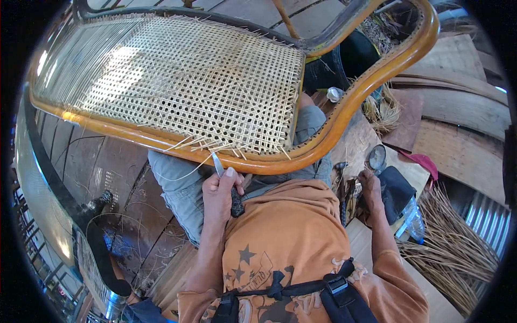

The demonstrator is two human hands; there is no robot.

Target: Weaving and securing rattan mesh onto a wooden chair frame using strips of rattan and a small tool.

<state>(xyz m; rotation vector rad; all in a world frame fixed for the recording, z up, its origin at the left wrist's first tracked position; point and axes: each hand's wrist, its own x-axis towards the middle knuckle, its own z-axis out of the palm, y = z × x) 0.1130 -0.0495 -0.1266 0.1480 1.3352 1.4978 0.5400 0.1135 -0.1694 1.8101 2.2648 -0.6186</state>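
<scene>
A knife (217, 164) with a dark, wrapped-looking handle is gripped in my left hand (219, 192), thumb along the handle. Its blade points up at the near edge of the woven cane panel (215, 81), where loose strand ends stick out. The panel fills a curved, varnished wooden frame (269, 164) that lies across my lap. Off to the right, my right hand (370, 189) reaches down among small dark tools (349, 188), beside a small round metal tin (377, 156). Its fingers are curled together; what they hold, if anything, is hidden.
A dark bucket (358, 54) stands behind the frame's right end. A bundle of long cane strips (452, 242), a black pouch (396, 188) and a clear plastic bottle (413, 220) lie at the right. Another caned frame (51, 188) stands at the far left, near wooden floorboards (121, 172).
</scene>
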